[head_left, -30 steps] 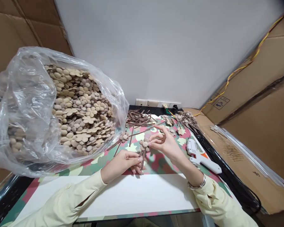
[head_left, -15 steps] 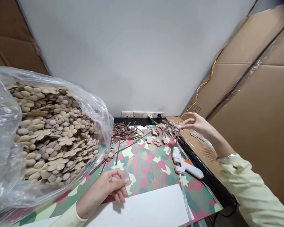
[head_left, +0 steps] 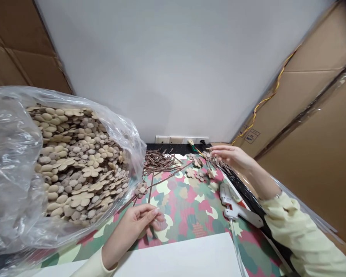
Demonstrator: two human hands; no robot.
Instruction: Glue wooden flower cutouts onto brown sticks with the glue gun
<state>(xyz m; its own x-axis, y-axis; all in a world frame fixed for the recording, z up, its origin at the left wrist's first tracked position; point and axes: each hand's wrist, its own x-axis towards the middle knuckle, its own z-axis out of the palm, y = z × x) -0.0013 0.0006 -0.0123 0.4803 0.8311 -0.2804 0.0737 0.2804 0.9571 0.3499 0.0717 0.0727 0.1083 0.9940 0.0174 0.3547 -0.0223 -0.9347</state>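
Observation:
My right hand [head_left: 232,156] reaches to the back right of the table, above several small felt flowers [head_left: 207,155] with brown strips. Its fingers are stretched out, and a thin tan edge shows at their tips. My left hand [head_left: 141,221] hovers near the front with curled fingers, thumb against the index finger. The fingertips are blurred, so whatever they pinch cannot be made out. Just beyond it lies a flower on strips [head_left: 140,190]. A white glue gun [head_left: 230,204] rests at the right, its clear glue stick [head_left: 237,246] pointing towards me.
A clear plastic bag [head_left: 11,154] full of beige and brown felt flowers [head_left: 83,169] stands at the left. Brown strips [head_left: 160,161] lie heaped at the back. White card [head_left: 184,257] covers the front. Sockets [head_left: 177,140] line the wall; cardboard [head_left: 311,123] stands right.
The view has shifted slightly, moving the scene rightwards. My right hand has moved left over the flowers, its fingers straighter. My left hand stays near the same spot, its fingertips moving.

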